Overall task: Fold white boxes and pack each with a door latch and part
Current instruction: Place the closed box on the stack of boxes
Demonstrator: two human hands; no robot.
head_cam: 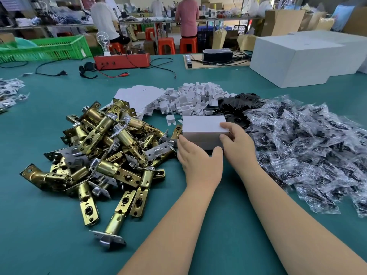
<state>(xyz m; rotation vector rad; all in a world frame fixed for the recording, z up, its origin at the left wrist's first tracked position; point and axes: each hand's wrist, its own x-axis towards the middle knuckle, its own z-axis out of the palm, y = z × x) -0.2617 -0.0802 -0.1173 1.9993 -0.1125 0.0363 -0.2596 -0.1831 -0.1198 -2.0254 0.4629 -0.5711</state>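
Note:
A closed small white box (202, 128) stands on the green table in front of me. My left hand (195, 157) cups its near left corner, thumb along the front. My right hand (236, 141) grips its right end, fingers over the top edge. To the left lies a heap of brass door latches (105, 147). Behind the box are flat white box blanks (139, 96), a pile of small white plastic parts (196, 98) and black plates (240, 102). On the right spreads a pile of clear bags with black parts (309, 143).
Large white cartons (301, 56) stand at the back right. A red tester box (122, 60) with cables and a green crate (45, 48) sit at the far edge. More bagged parts (10, 92) lie far left. People sit at benches beyond.

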